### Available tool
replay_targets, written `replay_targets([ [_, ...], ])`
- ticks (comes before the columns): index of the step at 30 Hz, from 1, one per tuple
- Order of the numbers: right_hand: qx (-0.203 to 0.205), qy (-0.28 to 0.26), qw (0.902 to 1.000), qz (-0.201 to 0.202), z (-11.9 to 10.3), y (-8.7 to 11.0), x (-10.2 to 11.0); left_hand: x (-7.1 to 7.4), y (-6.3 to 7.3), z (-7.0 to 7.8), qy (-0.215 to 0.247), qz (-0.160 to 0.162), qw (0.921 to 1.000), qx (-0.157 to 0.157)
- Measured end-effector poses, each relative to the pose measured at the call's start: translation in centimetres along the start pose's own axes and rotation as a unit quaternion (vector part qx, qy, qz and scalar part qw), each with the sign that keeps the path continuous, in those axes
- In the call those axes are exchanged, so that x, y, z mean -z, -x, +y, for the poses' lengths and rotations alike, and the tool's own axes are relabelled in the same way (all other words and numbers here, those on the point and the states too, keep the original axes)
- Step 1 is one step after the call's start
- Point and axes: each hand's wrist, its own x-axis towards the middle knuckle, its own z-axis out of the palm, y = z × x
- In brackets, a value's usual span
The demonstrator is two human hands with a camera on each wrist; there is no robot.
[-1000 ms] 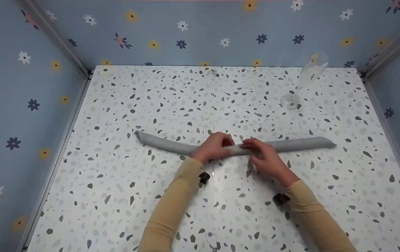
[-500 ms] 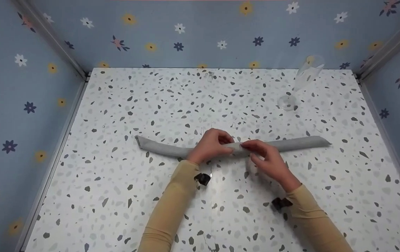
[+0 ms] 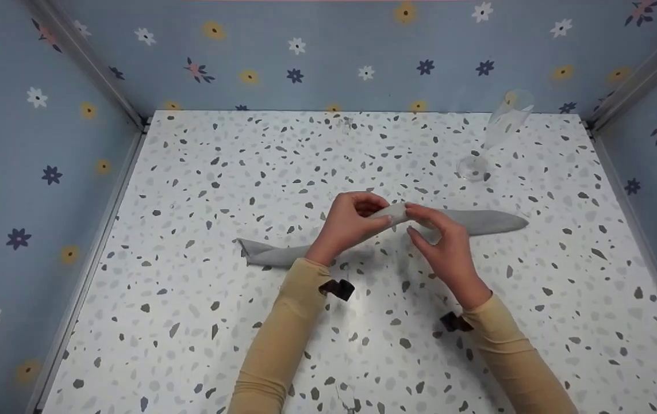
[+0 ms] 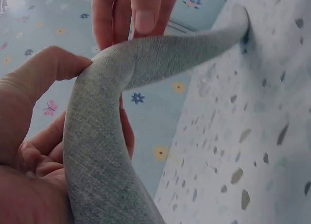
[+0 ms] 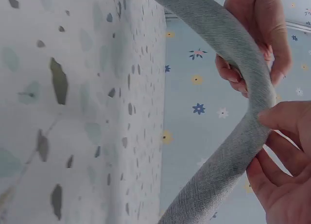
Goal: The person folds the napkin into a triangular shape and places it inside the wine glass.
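A grey cloth rolled into a long tube (image 3: pixel 480 222) bends upward at its middle, raised off the speckled table, with both ends low over it. My left hand (image 3: pixel 354 223) holds the roll left of the bend, thumb on the near face and fingers behind. Just right of the bend, my right hand (image 3: pixel 449 244) grips it between thumb and fingers. In the left wrist view the rolled cloth (image 4: pixel 99 122) curves past the left thumb. Weave and a fold line show on the rolled cloth (image 5: pixel 218 170) in the right wrist view.
At the back right of the speckled white table (image 3: pixel 282 149) stands a clear stemmed glass (image 3: pixel 503 123). Blue flowered panels (image 3: pixel 328 57) wall in the back and both sides. Dark wrist-camera mounts (image 3: pixel 337 289) sit at the cuffs.
Both hands have raised the middle of the rolled cloth from the table, moving away from the body. The roll now arches, and its ends have drawn inward. The glass stays put.
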Motion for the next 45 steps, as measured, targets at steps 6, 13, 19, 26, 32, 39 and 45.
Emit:
replay_targets([
  [6, 0.003, -0.015, 0.9986, 0.051, -1.2, -1.5, -0.1, -0.6, 1.1, 3.5, 0.040, 0.034, 0.9985, -0.018],
  [13, 0.007, -0.031, 0.9964, 0.079, -4.4, -3.5, 0.7, -1.1, 1.3, 5.5, 0.081, 0.054, 0.9938, -0.055],
  [19, -0.004, -0.056, 0.9951, 0.081, -5.0, -4.7, 1.4, -0.5, 1.8, 6.4, 0.131, 0.009, 0.9898, -0.056],
  [26, 0.000, -0.109, 0.9917, 0.067, -5.2, -5.2, 1.9, 1.1, 2.1, 7.1, 0.079, -0.063, 0.9921, -0.075],
  [32, -0.011, -0.130, 0.9902, 0.050, -5.6, -5.9, 2.1, 1.3, 2.2, 7.3, 0.106, -0.069, 0.9897, -0.066],
  [39, -0.026, -0.146, 0.9877, 0.049, -6.2, -6.6, 2.0, 0.7, 2.2, 7.6, 0.088, -0.031, 0.9944, -0.050],
  [45, -0.030, -0.164, 0.9842, 0.060, -6.7, -6.9, 1.8, 0.1, 2.4, 7.9, 0.048, -0.022, 0.9947, -0.089],
])
